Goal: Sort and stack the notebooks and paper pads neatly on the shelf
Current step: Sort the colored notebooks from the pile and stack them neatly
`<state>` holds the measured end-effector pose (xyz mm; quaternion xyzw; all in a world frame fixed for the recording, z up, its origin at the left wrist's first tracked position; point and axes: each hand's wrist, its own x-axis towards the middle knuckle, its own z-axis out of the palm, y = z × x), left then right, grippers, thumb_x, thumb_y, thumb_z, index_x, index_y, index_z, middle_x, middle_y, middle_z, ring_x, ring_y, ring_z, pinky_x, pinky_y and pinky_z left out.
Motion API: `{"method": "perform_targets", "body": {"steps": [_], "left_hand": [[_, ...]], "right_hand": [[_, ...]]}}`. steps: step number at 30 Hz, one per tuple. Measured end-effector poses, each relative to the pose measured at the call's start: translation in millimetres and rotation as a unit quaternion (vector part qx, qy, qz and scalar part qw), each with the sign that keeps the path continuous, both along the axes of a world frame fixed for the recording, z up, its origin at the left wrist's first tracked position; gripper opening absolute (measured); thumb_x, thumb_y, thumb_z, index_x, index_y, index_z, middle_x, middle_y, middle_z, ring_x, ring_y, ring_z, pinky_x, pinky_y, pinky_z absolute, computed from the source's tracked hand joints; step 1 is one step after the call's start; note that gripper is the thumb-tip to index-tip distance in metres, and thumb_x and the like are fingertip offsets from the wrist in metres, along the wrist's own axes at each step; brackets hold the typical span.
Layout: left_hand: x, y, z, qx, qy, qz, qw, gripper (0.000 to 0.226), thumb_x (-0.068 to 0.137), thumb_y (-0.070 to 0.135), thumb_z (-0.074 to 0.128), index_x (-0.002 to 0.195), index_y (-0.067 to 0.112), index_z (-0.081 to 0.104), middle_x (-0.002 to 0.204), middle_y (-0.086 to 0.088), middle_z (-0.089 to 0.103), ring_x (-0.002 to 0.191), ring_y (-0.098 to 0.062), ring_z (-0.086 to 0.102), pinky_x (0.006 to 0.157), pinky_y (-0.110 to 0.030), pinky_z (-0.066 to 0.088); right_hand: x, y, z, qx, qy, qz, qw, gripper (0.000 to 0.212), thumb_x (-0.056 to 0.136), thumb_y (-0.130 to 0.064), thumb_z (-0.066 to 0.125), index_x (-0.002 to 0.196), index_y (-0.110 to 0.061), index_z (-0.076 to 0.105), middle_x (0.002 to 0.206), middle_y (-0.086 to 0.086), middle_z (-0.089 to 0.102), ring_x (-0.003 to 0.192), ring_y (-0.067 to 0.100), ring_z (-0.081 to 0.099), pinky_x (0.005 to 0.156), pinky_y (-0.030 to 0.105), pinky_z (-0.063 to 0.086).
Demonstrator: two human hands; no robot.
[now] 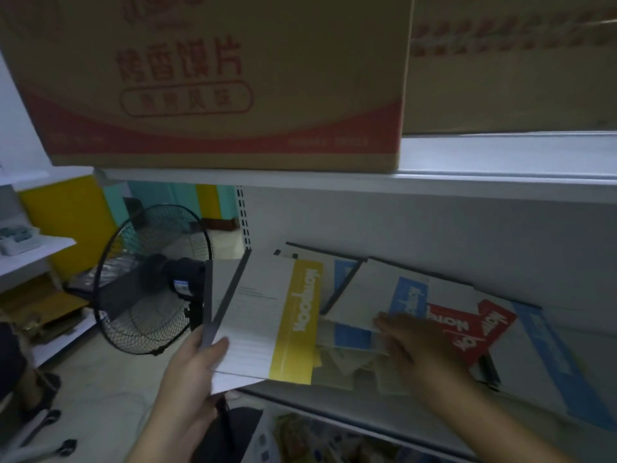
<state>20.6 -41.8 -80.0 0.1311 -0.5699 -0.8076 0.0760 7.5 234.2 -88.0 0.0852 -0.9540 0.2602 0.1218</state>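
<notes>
Left hand (192, 369) clamps yellow-banded notebooks (267, 315) by the near-left corner (thumb on top) above the shelf (500, 185) edge, while right hand (417, 342), fingers extended together, rests flat on scattered blue-banded pads (409, 295).

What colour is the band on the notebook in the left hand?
Yellow band with white lettering, head view.

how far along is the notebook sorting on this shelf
Early. Nothing looks stacked yet. In hand: the left hand grips a small bundle topped by the yellow-band notebook, while the right hand rests flat on the blue-band pad. Left: the red-band pads and the other blue ones lie fanned and overlapping along the shelf.
</notes>
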Motion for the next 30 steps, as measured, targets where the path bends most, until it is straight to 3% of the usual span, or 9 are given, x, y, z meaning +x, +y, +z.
{"method": "perform_targets", "body": {"steps": [3, 6, 10, 12, 16, 19, 22, 26, 30], "left_hand": [[5, -9, 2, -0.006, 0.008, 0.022, 1.000, 0.026, 0.091, -0.005, 0.045, 0.102, 0.014, 0.060, 0.097, -0.015, 0.067, 0.084, -0.032, 0.063, 0.075, -0.039, 0.049], [13, 7, 1, -0.019, 0.000, 0.012, 1.000, 0.026, 0.091, -0.004, 0.046, 0.102, 0.016, 0.059, 0.097, -0.015, 0.066, 0.079, -0.029, 0.062, 0.066, -0.034, 0.049], [30, 49, 1, 0.006, -0.034, -0.044, 0.998, 0.021, 0.093, 0.002, 0.048, 0.102, 0.017, 0.060, 0.085, -0.010, 0.069, 0.071, -0.027, 0.064, 0.054, -0.030, 0.049], [39, 69, 3, 0.024, -0.049, -0.058, 0.997, 0.014, 0.095, 0.010, 0.050, 0.096, 0.017, 0.062, 0.083, -0.010, 0.070, 0.073, -0.029, 0.064, 0.060, -0.034, 0.051], [68, 121, 4, 0.001, -0.017, -0.103, 0.995, 0.015, 0.091, 0.004, 0.054, 0.101, 0.011, 0.063, 0.089, -0.016, 0.071, 0.082, -0.032, 0.066, 0.072, -0.038, 0.053], [97, 176, 0, -0.036, 0.010, -0.139, 0.990, 0.019, 0.090, -0.004, 0.052, 0.101, 0.007, 0.061, 0.076, -0.010, 0.067, 0.064, -0.014, 0.065, 0.053, -0.018, 0.051], [129, 242, -5, -0.072, 0.026, -0.207, 0.975, 0.019, 0.088, -0.010, 0.050, 0.095, 0.005, 0.059, 0.063, -0.003, 0.065, 0.044, -0.002, 0.059, 0.042, -0.010, 0.043], [173, 331, -22, -0.078, 0.026, -0.312, 0.946, 0.021, 0.089, -0.005, 0.052, 0.102, 0.009, 0.061, 0.083, -0.008, 0.071, 0.072, -0.017, 0.066, 0.060, -0.023, 0.050], [216, 415, -33, 0.012, -0.067, -0.437, 0.897, 0.021, 0.089, -0.001, 0.051, 0.104, 0.003, 0.066, 0.093, -0.019, 0.073, 0.086, -0.034, 0.069, 0.077, -0.039, 0.052]], "right_hand": [[4, 1, 4, -0.170, 0.109, -0.087, 0.975, 0.040, 0.098, -0.032, 0.039, 0.134, -0.021, 0.050, 0.141, -0.007, 0.046, 0.126, 0.003, 0.039, 0.103, 0.014, 0.023], [10, -4, 6, -0.189, 0.189, -0.015, 0.964, 0.041, 0.095, -0.042, 0.041, 0.124, -0.021, 0.060, 0.128, -0.010, 0.055, 0.122, 0.004, 0.048, 0.102, 0.010, 0.029], [38, -10, -9, -0.100, 0.168, 0.146, 0.970, 0.042, 0.093, -0.050, 0.043, 0.117, -0.025, 0.066, 0.123, -0.016, 0.060, 0.123, 0.009, 0.051, 0.106, 0.024, 0.038], [54, -4, -14, -0.083, 0.145, 0.162, 0.972, 0.036, 0.089, -0.045, 0.050, 0.114, -0.026, 0.068, 0.124, -0.023, 0.058, 0.127, 0.004, 0.045, 0.105, 0.031, 0.041], [103, 36, -8, -0.119, 0.079, 0.157, 0.977, 0.032, 0.079, -0.052, 0.055, 0.107, -0.040, 0.066, 0.130, -0.041, 0.040, 0.134, -0.012, 0.025, 0.108, 0.023, 0.030], [139, 87, 1, -0.269, 0.059, -0.024, 0.961, 0.060, 0.072, -0.051, 0.065, 0.128, -0.046, 0.044, 0.147, -0.023, 0.029, 0.138, -0.004, 0.024, 0.109, 0.022, 0.028], [172, 152, 7, -0.414, 0.015, -0.201, 0.888, 0.085, 0.078, -0.020, 0.076, 0.147, -0.019, 0.026, 0.147, 0.000, 0.037, 0.134, 0.018, 0.039, 0.106, 0.035, 0.038], [242, 240, 1, -0.509, -0.016, -0.224, 0.831, 0.056, 0.082, 0.008, 0.062, 0.130, -0.017, 0.047, 0.103, -0.003, 0.070, 0.081, 0.015, 0.071, 0.061, 0.028, 0.053], [322, 316, -3, -0.526, 0.033, -0.286, 0.800, 0.057, 0.080, 0.016, 0.057, 0.123, -0.021, 0.052, 0.089, -0.008, 0.072, 0.068, 0.013, 0.071, 0.052, 0.024, 0.052]]}}
